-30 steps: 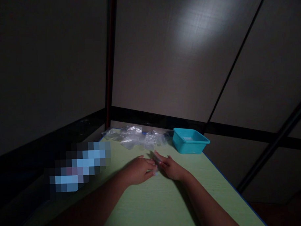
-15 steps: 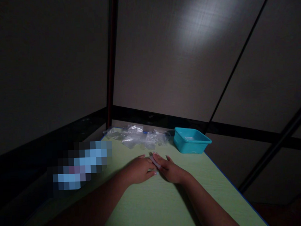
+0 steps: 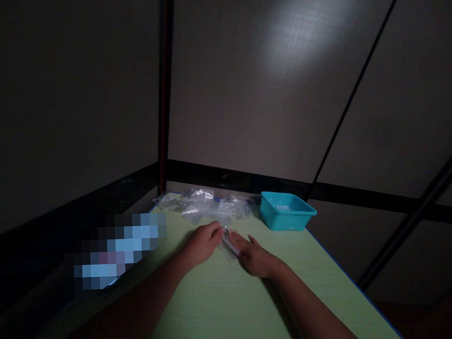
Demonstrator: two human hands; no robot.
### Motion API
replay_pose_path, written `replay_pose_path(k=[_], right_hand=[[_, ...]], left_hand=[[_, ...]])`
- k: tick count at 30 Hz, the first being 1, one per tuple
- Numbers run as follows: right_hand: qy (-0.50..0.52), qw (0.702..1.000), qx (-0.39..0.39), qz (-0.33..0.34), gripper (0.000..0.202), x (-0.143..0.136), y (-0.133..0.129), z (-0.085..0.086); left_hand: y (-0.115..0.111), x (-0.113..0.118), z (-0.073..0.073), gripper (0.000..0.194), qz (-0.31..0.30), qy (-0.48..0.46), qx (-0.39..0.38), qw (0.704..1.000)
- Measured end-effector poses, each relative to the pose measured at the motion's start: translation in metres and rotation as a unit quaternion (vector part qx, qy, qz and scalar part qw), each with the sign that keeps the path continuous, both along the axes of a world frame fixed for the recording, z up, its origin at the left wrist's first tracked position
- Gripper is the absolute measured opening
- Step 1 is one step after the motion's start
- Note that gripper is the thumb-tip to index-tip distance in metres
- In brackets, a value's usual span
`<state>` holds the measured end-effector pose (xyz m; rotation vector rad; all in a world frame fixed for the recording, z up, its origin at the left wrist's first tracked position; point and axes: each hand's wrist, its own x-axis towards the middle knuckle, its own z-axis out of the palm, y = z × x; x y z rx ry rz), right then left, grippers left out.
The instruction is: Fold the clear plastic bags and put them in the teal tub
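Observation:
A small clear plastic bag [image 3: 229,248] with a whitish strip lies on the pale green table [image 3: 201,309] between my hands. My left hand [image 3: 204,243] pinches its upper left corner with thumb and fingers closed. Flat along the bag's right side rests my right hand [image 3: 254,255], fingers stretched out, covering part of it. Several crumpled clear plastic bags [image 3: 201,207] lie in a loose heap just beyond my hands.
A turquoise plastic basin [image 3: 287,219] stands at the table's far right edge, with something pale inside it. Dark-trimmed wall panels [image 3: 246,99] rise behind the table. A pixelated blue patch [image 3: 121,247] covers the left side.
My left hand has shifted slightly up and left and now pinches the bag's corner, leaving more of the bag visible. My right hand stays in nearly the same place.

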<state>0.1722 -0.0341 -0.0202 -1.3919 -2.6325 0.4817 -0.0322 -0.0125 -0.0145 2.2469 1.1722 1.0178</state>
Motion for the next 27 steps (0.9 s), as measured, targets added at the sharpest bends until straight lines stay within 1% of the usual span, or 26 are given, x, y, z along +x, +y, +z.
replay_pose_path(k=[3,7,10,14,17,22,27], right_hand=[[-0.019,1.0,-0.01,0.001,0.067,-0.002,-0.002,0.004],[-0.034,0.999,-0.015,-0.006,0.069,-0.006,-0.005,0.008],[-0.038,0.999,-0.014,-0.011,0.072,-0.008,-0.006,0.008],[-0.037,0.999,-0.007,-0.014,0.076,-0.009,-0.007,0.007],[-0.037,0.999,-0.003,-0.012,0.075,-0.009,-0.008,0.007],[-0.039,0.999,-0.004,-0.016,0.073,-0.011,-0.008,0.008],[-0.053,0.998,0.0,-0.028,0.072,-0.012,-0.009,0.007]], left_hand=[[0.006,0.001,-0.007,0.026,0.019,-0.038,-0.033,0.999],[0.009,0.003,-0.015,0.013,0.02,-0.032,-0.044,0.998],[0.009,0.004,-0.02,0.01,0.022,-0.027,-0.051,0.998],[0.012,0.005,-0.026,0.008,0.043,-0.027,-0.056,0.997],[0.015,0.005,-0.031,0.01,0.056,-0.03,-0.057,0.996],[0.019,0.006,-0.039,0.023,0.06,-0.041,-0.063,0.995],[0.022,0.007,-0.042,0.022,0.054,-0.051,-0.083,0.994]])
